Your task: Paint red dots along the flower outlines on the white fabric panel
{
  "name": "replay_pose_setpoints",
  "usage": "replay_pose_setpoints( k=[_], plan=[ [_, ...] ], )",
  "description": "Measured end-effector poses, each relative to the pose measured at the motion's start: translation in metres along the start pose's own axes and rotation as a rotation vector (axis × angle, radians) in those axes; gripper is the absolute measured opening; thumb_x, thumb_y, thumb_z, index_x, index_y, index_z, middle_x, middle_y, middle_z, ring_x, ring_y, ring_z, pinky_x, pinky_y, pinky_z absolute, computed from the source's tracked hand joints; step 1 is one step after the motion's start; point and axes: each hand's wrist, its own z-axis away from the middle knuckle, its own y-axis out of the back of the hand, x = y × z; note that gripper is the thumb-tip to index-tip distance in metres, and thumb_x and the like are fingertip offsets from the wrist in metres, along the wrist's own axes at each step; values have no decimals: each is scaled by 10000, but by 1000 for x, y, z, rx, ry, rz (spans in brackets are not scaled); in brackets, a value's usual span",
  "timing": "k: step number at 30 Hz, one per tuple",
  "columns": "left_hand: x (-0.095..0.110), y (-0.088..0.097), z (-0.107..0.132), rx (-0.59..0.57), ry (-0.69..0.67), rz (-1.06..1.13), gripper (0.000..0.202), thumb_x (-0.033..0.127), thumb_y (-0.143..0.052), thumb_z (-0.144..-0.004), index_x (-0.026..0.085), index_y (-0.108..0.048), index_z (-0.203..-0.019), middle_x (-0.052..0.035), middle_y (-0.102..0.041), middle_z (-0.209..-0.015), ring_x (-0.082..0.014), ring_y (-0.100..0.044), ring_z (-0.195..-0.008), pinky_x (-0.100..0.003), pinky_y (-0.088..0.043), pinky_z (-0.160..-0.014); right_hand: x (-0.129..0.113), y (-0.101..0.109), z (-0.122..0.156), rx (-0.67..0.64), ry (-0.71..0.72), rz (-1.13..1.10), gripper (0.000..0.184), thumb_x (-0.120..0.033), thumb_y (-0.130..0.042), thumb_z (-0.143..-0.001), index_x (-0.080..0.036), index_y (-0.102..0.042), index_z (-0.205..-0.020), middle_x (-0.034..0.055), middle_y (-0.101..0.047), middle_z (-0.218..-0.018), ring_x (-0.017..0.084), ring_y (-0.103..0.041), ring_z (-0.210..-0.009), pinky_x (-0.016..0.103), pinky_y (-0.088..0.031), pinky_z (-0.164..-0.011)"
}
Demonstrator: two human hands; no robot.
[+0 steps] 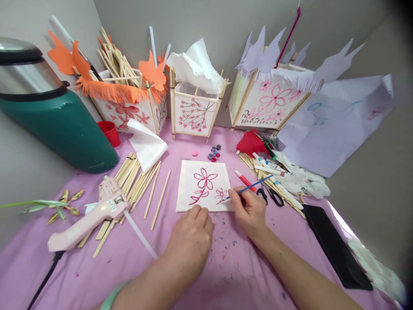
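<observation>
A square white panel (189, 185) lies flat on the cloth, bearing a large dark-pink outlined flower with a leafy stem and a smaller flower at its lower right. My right hand (250, 211) is closed around a thin blue paintbrush (250, 186). The brush tip is at the small flower's stem. My left hand (191, 234) rests at the panel's lower edge with its fingers curled together; the fingertips are hidden, so what they hold, if anything, cannot be seen. Small paint pots (214, 153) and a pink disc (195, 153) sit just behind the panel.
Left are a pale-pink glue gun (88, 215), wooden sticks (138, 185), a green bottle (61, 125) and a red cup (110, 132). Decorated stick-framed boxes (193, 114) line the back. Scissors (274, 196), a red marker (245, 181) and a black phone-like slab (337, 247) lie right.
</observation>
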Motion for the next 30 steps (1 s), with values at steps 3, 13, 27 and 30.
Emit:
replay_pose_setpoints(
  k=[3, 13, 27, 30],
  plan=[
    [0, 1, 0, 0, 5, -6, 149, 118, -501, -854, 131, -639, -800, -74, -583, -809, -216, -515, -807, -364, -477, -711, -3, -1, 2, -34, -14, -33, 191, -226, -542, -851, -185, -578, -669, 20, -635, -653, 115, -561, -535, 232, -433, -497],
    [0, 0, 0, 2, -3, 5, 166, 118, -487, -860, 133, -634, -784, -75, -573, -789, -216, -506, -799, -361, -471, -693, 5, 2, -1, 29, 9, 44, 166, -197, -560, -836, -181, -582, -672, 20, -636, -668, 114, -566, -555, 235, -440, -530],
    [0, -2, 1, -14, 0, 16, 153, 123, -502, -855, 131, -644, -799, -77, -589, -814, -228, -518, -814, -371, -478, -699, 9, 1, -3, -5, 68, 78, 128, -188, -557, -837, -179, -599, -716, 20, -623, -655, 118, -549, -537, 246, -410, -525],
    [-1, -2, 0, -26, 0, 13, 161, 121, -493, -858, 125, -645, -806, -83, -593, -824, -234, -520, -824, -376, -479, -711, 9, 1, -1, -27, 67, 79, 143, -190, -558, -835, -180, -595, -698, 19, -618, -653, 117, -544, -528, 247, -399, -512]
  ],
)
